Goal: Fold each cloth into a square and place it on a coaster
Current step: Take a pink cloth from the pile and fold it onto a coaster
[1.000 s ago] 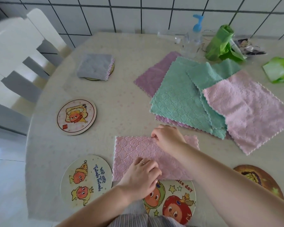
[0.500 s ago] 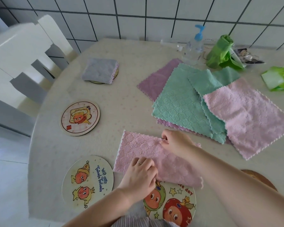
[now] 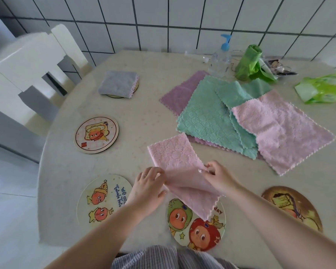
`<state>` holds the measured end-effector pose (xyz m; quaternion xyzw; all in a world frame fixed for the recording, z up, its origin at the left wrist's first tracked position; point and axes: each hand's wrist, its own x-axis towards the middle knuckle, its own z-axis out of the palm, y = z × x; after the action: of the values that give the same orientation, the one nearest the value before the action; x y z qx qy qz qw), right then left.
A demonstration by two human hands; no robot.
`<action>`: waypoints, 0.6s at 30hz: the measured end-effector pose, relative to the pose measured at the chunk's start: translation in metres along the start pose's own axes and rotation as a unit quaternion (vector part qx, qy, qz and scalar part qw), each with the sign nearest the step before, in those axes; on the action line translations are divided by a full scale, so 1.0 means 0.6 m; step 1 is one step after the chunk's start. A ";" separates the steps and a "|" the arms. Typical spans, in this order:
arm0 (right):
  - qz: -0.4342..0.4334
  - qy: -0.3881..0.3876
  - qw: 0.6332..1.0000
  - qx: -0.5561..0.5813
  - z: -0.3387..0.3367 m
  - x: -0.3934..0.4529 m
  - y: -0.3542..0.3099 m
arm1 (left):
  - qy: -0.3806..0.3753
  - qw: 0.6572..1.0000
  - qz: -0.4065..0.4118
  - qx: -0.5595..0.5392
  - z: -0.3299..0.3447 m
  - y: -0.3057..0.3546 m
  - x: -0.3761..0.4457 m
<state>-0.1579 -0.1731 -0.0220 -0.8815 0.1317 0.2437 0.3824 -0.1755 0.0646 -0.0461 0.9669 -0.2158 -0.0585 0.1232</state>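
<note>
A pink cloth (image 3: 175,158), folded into a long strip, lies slanted on the table in front of me. My left hand (image 3: 147,186) holds its left edge near the middle. My right hand (image 3: 217,175) pinches its right edge opposite. The strip's near end hangs over a cartoon coaster (image 3: 198,228). A grey folded cloth (image 3: 117,83) sits on a coaster at the far left. Unfolded cloths lie stacked at the right: purple (image 3: 179,93), green (image 3: 204,115) and pink (image 3: 285,131).
Bare cartoon coasters lie at the left (image 3: 96,134), near left (image 3: 103,199) and near right (image 3: 293,207). A pump bottle (image 3: 220,59), a green bag roll (image 3: 249,63) and a green packet (image 3: 322,90) stand at the back. A white chair (image 3: 27,68) is on the left.
The pink cloth has turned from lying crosswise to slanting away from me. Both hands moved to grip its two long edges, and its near part is lifted.
</note>
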 end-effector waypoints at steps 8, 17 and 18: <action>-0.073 -0.012 0.997 -0.037 0.000 -0.034 0.017 | 0.068 0.997 0.036 0.002 0.031 0.041 -0.013; -0.024 -0.018 0.993 0.114 0.003 -0.052 0.013 | 0.087 0.988 0.108 -0.066 0.021 0.034 -0.013; -0.007 -0.026 0.989 0.143 0.007 -0.058 0.017 | 0.084 0.985 0.130 -0.073 0.020 0.029 -0.019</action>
<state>-0.1929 -0.1751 -0.0121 -0.8118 0.1486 0.2426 0.5099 -0.1949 0.0517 -0.0525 0.9204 -0.3237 0.0240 0.2180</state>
